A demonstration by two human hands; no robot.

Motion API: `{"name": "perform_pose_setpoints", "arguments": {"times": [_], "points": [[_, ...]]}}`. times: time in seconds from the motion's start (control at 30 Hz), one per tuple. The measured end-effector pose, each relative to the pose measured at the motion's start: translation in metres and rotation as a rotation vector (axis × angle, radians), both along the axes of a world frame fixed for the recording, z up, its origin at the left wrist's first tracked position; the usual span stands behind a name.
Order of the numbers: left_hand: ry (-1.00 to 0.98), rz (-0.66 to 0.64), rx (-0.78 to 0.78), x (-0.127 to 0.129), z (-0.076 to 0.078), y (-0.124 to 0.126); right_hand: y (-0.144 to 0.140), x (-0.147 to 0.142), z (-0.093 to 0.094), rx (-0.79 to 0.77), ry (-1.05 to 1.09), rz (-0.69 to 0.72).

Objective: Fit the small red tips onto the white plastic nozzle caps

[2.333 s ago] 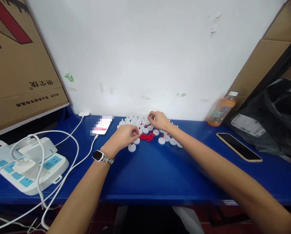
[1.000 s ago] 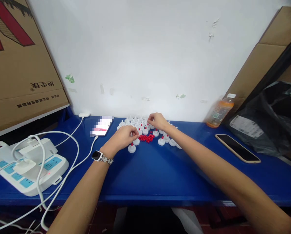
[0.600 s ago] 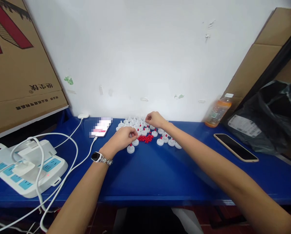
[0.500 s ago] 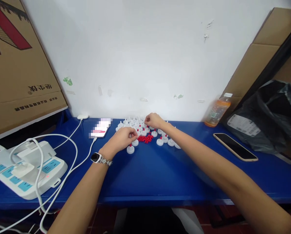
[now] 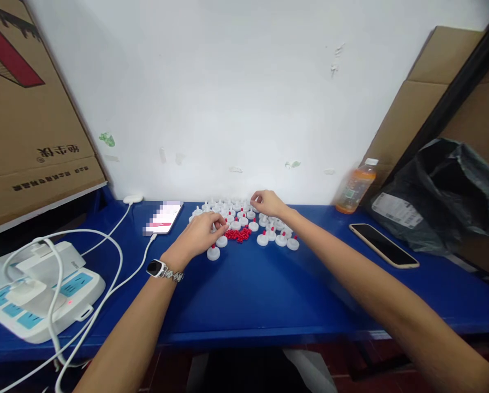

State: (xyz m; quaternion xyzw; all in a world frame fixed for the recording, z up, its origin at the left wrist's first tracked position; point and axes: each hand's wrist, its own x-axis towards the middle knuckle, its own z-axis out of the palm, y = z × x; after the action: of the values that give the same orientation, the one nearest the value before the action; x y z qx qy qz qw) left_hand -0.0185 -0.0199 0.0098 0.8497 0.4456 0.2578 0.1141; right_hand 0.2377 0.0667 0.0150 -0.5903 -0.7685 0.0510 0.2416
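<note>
Several small white plastic caps [image 5: 236,210] stand in a cluster at the back of the blue table [image 5: 261,289], some with red tips. A little heap of red bits [image 5: 237,235] lies among them. My left hand [image 5: 201,233] rests just left of the heap, fingertips pinched at its edge; whether a red bit is between them is too small to tell. One capped white piece [image 5: 213,252] stands just in front of it. My right hand [image 5: 267,203] hovers over the back of the cluster, fingers pinched over a white cap. A watch [image 5: 157,269] is on my left wrist.
A lit phone [image 5: 162,218] on a white cable lies left of the caps. A white power strip [image 5: 35,295] with plugs sits at the near left. A dark phone [image 5: 382,245], an orange drink bottle [image 5: 354,187] and a black bag [image 5: 441,202] are at the right. Cardboard boxes [image 5: 23,109] flank the wall.
The view has swung slightly to the right, shifting everything left. Both hands stay over the cluster with only small finger movements.
</note>
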Motion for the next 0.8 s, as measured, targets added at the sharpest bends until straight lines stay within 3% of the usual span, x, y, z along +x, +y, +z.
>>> {"name": "perform_pose_setpoints", "arguments": {"times": [0.13, 0.23, 0.33, 0.43, 0.53, 0.63, 0.7, 0.8], "points": [[0.011, -0.004, 0.057, 0.007, 0.003, -0.004, -0.003, 0.003, -0.005, -0.055, -0.005, 0.056], [-0.007, -0.006, 0.105, 0.011, 0.002, -0.006, -0.011, -0.001, -0.001, -0.011, 0.069, 0.060], [-0.072, 0.006, 0.181, 0.015, 0.000, -0.008, -0.033, -0.008, 0.006, 0.054, 0.290, 0.123], [-0.117, -0.030, 0.231, 0.022, -0.002, -0.011, -0.065, -0.019, 0.008, -0.002, 0.514, 0.304], [-0.073, -0.064, 0.160, 0.025, -0.006, -0.011, -0.090, -0.026, 0.002, -0.048, 0.607, 0.386], [-0.036, -0.068, 0.059, 0.021, -0.008, -0.009, -0.103, -0.023, -0.006, 0.077, 0.498, 0.297], [-0.052, -0.057, 0.057, 0.018, -0.008, -0.008, -0.108, -0.018, -0.011, 0.177, 0.276, 0.271], [-0.057, -0.052, 0.082, 0.016, -0.007, -0.008, -0.114, -0.015, -0.016, 0.227, -0.079, 0.343]]}}
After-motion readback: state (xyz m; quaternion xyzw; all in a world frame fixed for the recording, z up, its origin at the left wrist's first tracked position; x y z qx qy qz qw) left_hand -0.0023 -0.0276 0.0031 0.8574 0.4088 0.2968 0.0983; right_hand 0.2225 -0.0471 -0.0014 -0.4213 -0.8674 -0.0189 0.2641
